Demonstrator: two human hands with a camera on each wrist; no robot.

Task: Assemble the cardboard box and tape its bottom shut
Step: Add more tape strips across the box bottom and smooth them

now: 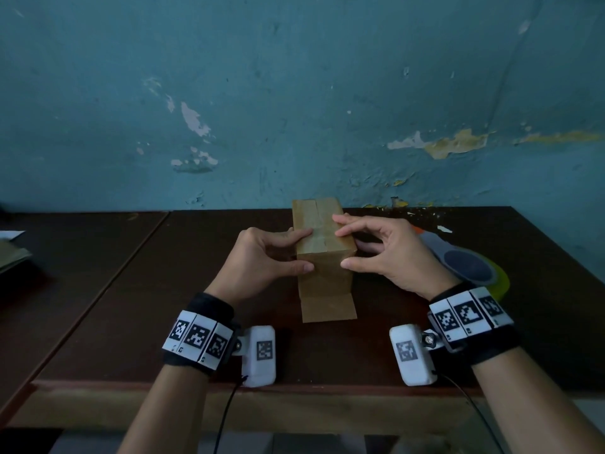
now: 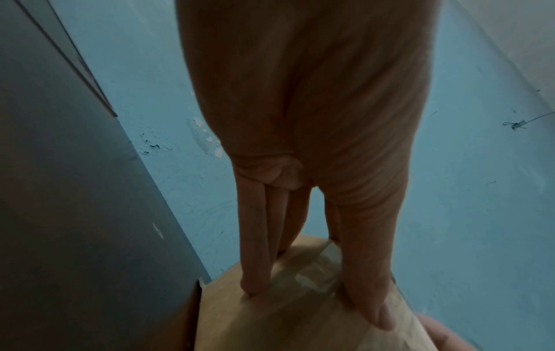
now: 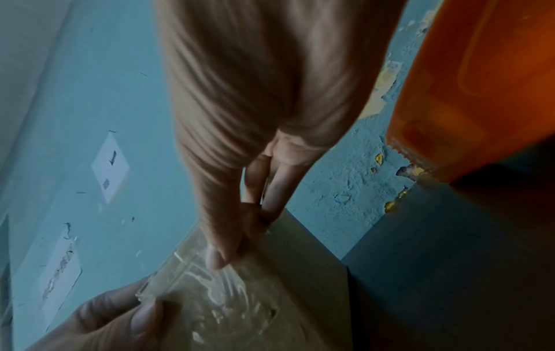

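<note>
Head view: the cardboard box (image 1: 324, 244) stands assembled on the dark wooden table (image 1: 163, 290), its taped bottom turned upward and one loose flap (image 1: 328, 308) lying flat on the table at the box's near side. A strip of clear tape (image 1: 315, 229) already runs along the centre seam of the closed bottom flaps, so the folding and the taping appear largely done; what seems left is pressing the tape ends down over the box edges. The left hand (image 1: 265, 257) grips the box's left side, thumb on the near face and fingers on the top. The right hand (image 1: 389, 253) grips the box's right side in the same way, index finger on the top face and thumb on the near face. A tape dispenser (image 1: 468, 260) with an orange handle lies on the table just to the right of the box, partly hidden by the right hand. Left wrist view: the left hand's fingers (image 2: 255, 261) are extended and close together, their tips pressing on the taped top of the box (image 2: 285, 308), the thumb reaching farther across it. Right wrist view: the right hand's thumb (image 3: 222, 237) presses down on wrinkled clear tape (image 3: 216, 292) at the box's upper edge, the other fingers lying against the box side (image 3: 309, 261); the left hand's thumb (image 3: 144, 318) holds the opposite edge, and the orange dispenser body (image 3: 480, 83) looms to the right of the box.
</note>
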